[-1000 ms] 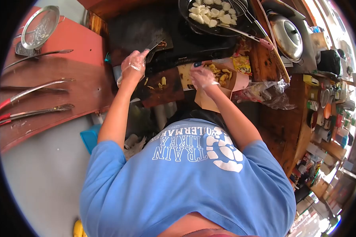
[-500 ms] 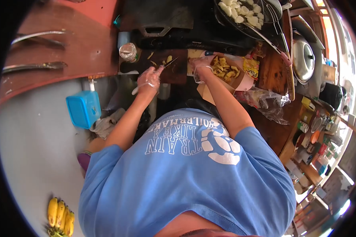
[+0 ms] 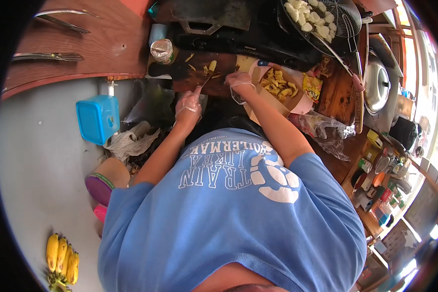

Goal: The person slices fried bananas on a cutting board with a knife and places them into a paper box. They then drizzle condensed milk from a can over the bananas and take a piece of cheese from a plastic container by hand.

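As left hand [image 3: 188, 107] grips knife [image 3: 208, 80], golden pieces [image 3: 276, 83] fill box [image 3: 272, 103]

The knife's narrow blade slants from the clear-gloved fingers toward small yellow bits [image 3: 212, 66] scattered on a dark board [image 3: 216, 88]. Chunky, irregular and browned in patches, the golden pieces lie heaped in the open box, just beside the right hand [image 3: 240, 82], its gloved fingers bent; whether they hold anything cannot be told.

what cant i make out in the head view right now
- Handle of the thin metal knife: head view, covered by the clear-gloved left hand.
- Anything in the clear-gloved right hand: head view, its fingers hide it.
- Far side of the round black pan: head view, cut off by top edge.
- Writing on the small green-white jar: head view, too small.
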Tool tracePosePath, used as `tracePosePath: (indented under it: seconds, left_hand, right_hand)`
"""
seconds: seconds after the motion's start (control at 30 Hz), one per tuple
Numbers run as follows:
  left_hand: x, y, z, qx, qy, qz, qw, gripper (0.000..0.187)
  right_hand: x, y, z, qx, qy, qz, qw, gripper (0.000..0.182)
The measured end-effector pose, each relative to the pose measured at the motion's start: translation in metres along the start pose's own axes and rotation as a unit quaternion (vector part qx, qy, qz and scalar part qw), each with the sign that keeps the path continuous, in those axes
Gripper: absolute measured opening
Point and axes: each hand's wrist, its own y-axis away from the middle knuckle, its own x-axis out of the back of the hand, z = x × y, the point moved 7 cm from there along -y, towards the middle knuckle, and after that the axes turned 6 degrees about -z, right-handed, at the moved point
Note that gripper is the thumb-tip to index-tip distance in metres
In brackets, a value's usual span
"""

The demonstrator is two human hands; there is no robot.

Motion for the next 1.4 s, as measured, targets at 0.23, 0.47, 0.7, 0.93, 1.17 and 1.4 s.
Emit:
tracePosePath:
  seconds: [0.23,0.47,0.7,0.93,1.17,1.4]
  left_hand:
    - [0.009,0.0,0.006,0.019,-0.001,-0.023,1.0,0.052]
    - [0.001,0.009,0.007,0.023,0.011,-0.05,0.998,0.058]
    - [0.007,0.01,-0.001,0.027,0.05,-0.024,0.998,0.062]
    - [-0.012,0.003,-0.007,0.013,0.042,-0.032,0.999,0.067]
    - [-0.018,0.001,0.001,0.004,0.044,-0.026,0.999,0.064]
    - [-0.016,-0.005,0.004,0.01,0.06,-0.026,0.998,0.061]
  right_hand:
    - [-0.019,-0.008,0.003,0.05,-0.055,-0.035,0.997,0.028]
    - [-0.015,0.007,-0.012,-0.018,-0.166,-0.023,0.986,0.02]
    - [-0.028,-0.007,0.001,0.018,-0.241,-0.02,0.97,0.023]
    - [-0.03,-0.008,-0.004,0.033,-0.235,0.023,0.971,0.025]
    - [-0.031,-0.012,-0.012,0.029,-0.141,0.029,0.989,0.024]
    - [-0.032,-0.012,-0.015,0.035,-0.145,0.034,0.988,0.025]
